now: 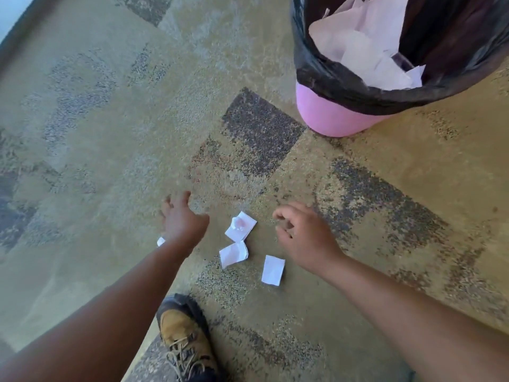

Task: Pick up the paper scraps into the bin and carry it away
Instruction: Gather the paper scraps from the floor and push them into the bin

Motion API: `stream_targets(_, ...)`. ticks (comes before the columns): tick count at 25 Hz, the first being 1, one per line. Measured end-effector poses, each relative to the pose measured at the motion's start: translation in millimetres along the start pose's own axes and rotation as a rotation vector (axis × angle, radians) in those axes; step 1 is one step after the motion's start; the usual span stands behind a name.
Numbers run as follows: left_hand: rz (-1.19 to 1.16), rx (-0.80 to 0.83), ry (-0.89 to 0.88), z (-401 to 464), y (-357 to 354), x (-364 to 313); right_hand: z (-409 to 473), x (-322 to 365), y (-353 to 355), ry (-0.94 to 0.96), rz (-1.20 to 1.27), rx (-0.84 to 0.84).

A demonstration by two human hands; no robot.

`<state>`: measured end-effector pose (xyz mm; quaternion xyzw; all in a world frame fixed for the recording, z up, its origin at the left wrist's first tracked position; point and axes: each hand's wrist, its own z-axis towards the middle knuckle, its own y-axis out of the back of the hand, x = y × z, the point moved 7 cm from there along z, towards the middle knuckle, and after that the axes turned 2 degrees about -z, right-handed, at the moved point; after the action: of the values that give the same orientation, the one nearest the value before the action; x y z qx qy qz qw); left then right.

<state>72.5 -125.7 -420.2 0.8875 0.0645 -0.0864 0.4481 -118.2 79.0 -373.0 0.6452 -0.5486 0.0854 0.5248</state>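
Observation:
Three white paper scraps lie on the carpet between my hands: one with a pink stain, one crumpled below it, one flat rectangle. Another small scrap peeks out beside my left wrist, mostly hidden. My left hand hovers left of the scraps, fingers spread, holding nothing. My right hand hovers to their right, fingers loosely curled, nothing in it. The pink bin with a black liner stands at upper right, holding several sheets of paper.
A patterned tan and dark carpet covers the floor. My tan boot stands near the bottom, below the scraps. A pale wall edge shows at the far upper left.

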Motion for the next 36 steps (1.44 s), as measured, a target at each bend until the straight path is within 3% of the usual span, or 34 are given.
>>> stream_targets(2, 0.026, 0.030, 0.241, 4, -7, 66, -9, -28, -55, -0.157, -0.127, 0.262)
stream_targets(5, 0.000, 0.036, 0.286, 2, -13, 114, -22, -48, -109, -0.235, -0.307, 0.452)
stream_targets(9, -0.072, -0.043, 0.116, 9, -10, 125, -19, -53, -134, -0.140, -0.603, 0.393)
stream_targets(11, -0.146, 0.008, 0.087, 7, -11, 123, -17, -48, -138, -0.140, -0.561, 0.415)
stream_targets(17, -0.225, 0.493, -0.262, -47, -52, 70, 22, 12, -114, 0.016, -0.254, 0.395)
stream_targets(21, 0.029, 0.310, -0.528, -58, -68, 50, 60, 44, -119, 0.092, -0.450, 0.434)
stream_targets(24, 0.150, 0.249, -0.571, -58, -78, 53, 65, 41, -137, 0.001, -0.540, 0.496)
stream_targets(26, 0.188, 0.253, -0.571, -56, -84, 56, 60, 26, -141, -0.114, -0.505, 0.469)
stream_targets(29, 0.225, 0.302, -0.575, -52, -89, 53, 50, 1, -139, -0.069, -0.534, 0.415)
stream_targets(32, 0.348, 0.339, -0.603, -55, -91, 48, 34, -26, -128, -0.054, -0.629, 0.495)
stream_targets(36, 0.426, 0.330, -0.737, -63, -96, 36, 19, -52, -111, -0.105, -0.588, 0.347)
